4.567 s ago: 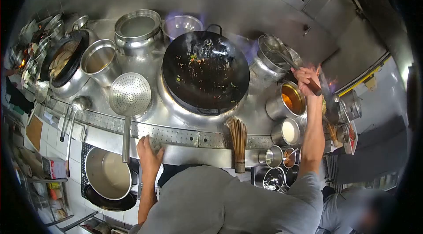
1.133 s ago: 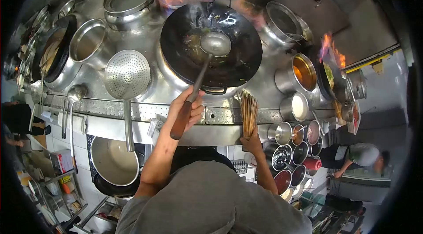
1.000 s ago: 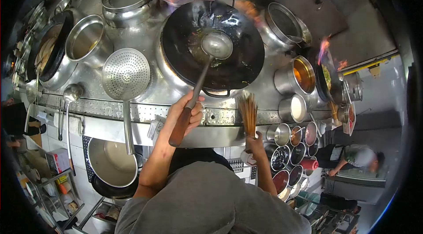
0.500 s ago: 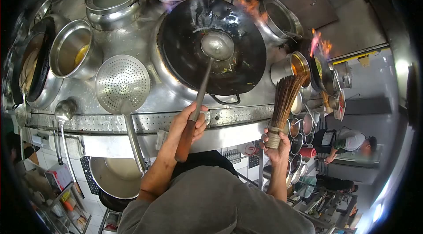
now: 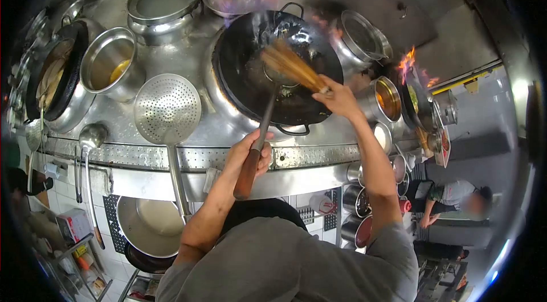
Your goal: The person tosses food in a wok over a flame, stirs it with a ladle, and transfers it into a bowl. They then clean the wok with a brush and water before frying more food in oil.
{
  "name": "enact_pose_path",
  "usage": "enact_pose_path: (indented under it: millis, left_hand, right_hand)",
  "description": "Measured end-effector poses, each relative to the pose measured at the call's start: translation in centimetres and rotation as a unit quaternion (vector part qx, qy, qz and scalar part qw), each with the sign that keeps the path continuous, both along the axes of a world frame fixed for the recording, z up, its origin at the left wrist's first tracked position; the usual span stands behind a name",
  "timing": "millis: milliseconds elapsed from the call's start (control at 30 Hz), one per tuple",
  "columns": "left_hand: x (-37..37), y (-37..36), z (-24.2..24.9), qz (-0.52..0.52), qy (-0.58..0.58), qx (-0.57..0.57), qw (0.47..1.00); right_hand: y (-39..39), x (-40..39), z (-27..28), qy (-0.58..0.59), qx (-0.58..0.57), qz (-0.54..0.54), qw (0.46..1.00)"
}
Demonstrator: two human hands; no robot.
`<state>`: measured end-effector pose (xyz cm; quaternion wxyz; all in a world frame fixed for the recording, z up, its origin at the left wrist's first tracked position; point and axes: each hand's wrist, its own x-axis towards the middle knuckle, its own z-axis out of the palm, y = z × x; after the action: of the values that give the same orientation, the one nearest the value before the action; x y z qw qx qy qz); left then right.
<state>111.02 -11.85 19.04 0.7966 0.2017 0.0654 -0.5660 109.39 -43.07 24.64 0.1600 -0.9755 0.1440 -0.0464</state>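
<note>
My left hand [image 5: 246,154] is closed round the handle of a long ladle [image 5: 268,109], near where the metal shaft meets the wood. The ladle's bowl lies inside the black two-handled wok [image 5: 236,51], partly covered by a bamboo wok brush [image 5: 292,66]. My right hand [image 5: 339,98] grips the bound end of that brush over the wok's right side. The bristles point away to the left, blurred by motion, and overlap the ladle bowl. Little shows in the wok beyond a wet sheen and a few scraps.
Flames [image 5: 408,63] rise by another wok [image 5: 419,100] at the right and behind mine. A perforated skimmer [image 5: 168,107] and a pot of yellowish liquid [image 5: 109,68] stand to the left. A second ladle [image 5: 91,137] rests on the stove edge. A person [image 5: 456,194] stands farther right.
My right hand has swung the brush from beside the stove edge, bristles up, into the wok over the ladle bowl. My left hand keeps its hold on the ladle. The view has shifted slightly.
</note>
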Motion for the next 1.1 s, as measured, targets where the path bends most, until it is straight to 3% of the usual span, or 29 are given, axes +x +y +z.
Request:
enact_pose_path:
  millis: [33, 67, 133, 167, 267, 300, 400, 467, 533, 567, 667, 700, 800, 867, 933, 1033, 1100]
  left_hand:
    - [-0.1, -0.3, 0.1, 0.004, 0.011, -0.005, 1.000]
    - [-0.4, -0.6, 0.8, 0.011, 0.003, -0.006, 1.000]
    - [-1.4, -1.0, 2.5, 0.052, -0.010, 0.042, 0.998]
    - [-1.7, -1.3, 2.5, 0.062, -0.017, 0.042, 0.997]
    - [-2.2, -2.0, 2.0, 0.066, -0.030, 0.016, 0.997]
    - [-2.5, -2.3, 2.1, 0.075, -0.016, 0.001, 0.997]
    - [-3.2, -3.1, 1.8, 0.080, -0.002, -0.028, 0.996]
    - [-3.2, -3.7, 1.7, 0.089, -0.008, -0.047, 0.995]
    - [-3.7, -3.9, 1.4, 0.094, -0.008, -0.054, 0.994]
    - [-4.0, -4.1, 1.6, 0.101, -0.011, -0.050, 0.994]
    - [-4.1, -4.6, 1.5, 0.102, 0.006, -0.046, 0.994]
    - [-4.0, -4.5, 1.5, 0.103, -0.003, -0.048, 0.994]
    - [-4.0, -4.3, 1.1, 0.107, -0.004, -0.090, 0.990]
    - [-3.9, -4.3, 1.4, 0.111, 0.001, -0.093, 0.989]
    - [-3.8, -4.0, 2.1, 0.109, -0.027, -0.064, 0.992]
    - [-3.4, -2.6, 2.4, 0.055, -0.110, 0.178, 0.976]
    - [-3.2, -1.5, 1.1, 0.007, -0.338, 0.288, 0.896]
  right_hand:
    - [-0.2, 1.1, -0.1, 0.088, -0.067, 0.010, 0.994]
    - [0.2, 1.9, 0.4, 0.080, -0.068, 0.016, 0.994]
    - [1.2, 2.7, 1.2, 0.117, -0.224, -0.029, 0.967]
    - [1.5, 2.4, 0.9, 0.058, -0.273, -0.024, 0.960]
    - [3.5, 1.2, 0.3, 0.018, -0.268, -0.033, 0.963]
    - [2.8, 0.8, 0.7, 0.013, -0.234, 0.032, 0.972]
    - [-1.1, 2.4, -1.5, 0.057, -0.213, 0.068, 0.973]
    - [-0.5, 2.3, -1.6, 0.008, -0.253, 0.046, 0.966]
    - [0.7, 1.5, -2.0, -0.016, -0.212, 0.004, 0.977]
    - [0.0, 1.3, -1.9, -0.018, -0.210, 0.067, 0.975]
    - [-2.3, 2.7, -2.4, 0.032, -0.172, 0.081, 0.981]
    - [-2.0, 2.4, -3.2, -0.018, -0.244, 0.053, 0.968]
    - [0.0, 1.0, -2.1, 0.002, -0.154, 0.053, 0.987]
    - [-1.8, 1.7, -2.0, 0.029, -0.161, 0.064, 0.984]
    - [-2.2, 2.0, -1.7, 0.046, -0.170, 0.075, 0.981]
    - [-0.1, -0.1, -0.5, -0.112, -0.148, -0.039, 0.982]
    - [2.0, -2.3, 2.0, -0.094, -0.125, 0.018, 0.987]
